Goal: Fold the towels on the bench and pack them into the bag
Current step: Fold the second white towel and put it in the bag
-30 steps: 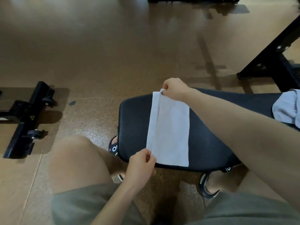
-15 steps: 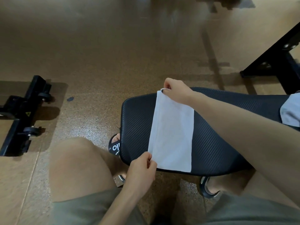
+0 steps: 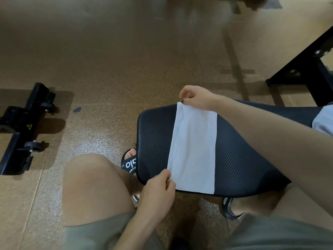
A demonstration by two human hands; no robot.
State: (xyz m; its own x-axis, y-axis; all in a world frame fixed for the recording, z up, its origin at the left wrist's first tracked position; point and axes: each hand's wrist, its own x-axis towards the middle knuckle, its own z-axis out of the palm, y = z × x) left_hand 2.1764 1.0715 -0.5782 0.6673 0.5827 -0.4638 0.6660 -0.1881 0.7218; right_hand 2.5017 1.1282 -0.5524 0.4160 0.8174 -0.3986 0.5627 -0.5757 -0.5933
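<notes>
left hand (image 3: 158,188) and right hand (image 3: 196,98) pinch the white cloth towel (image 3: 193,150) on the black padded bench's (image 3: 243,159) end; uneven tension could skew the fold.

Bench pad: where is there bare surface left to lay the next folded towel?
Two bare strips on the bench pad: one between its rounded left end and the white towel, one between the towel and the pale cloth at the right, crossed above by the right forearm. The towel's left edge is crowded: right hand and left hand pinch its corners.
</notes>
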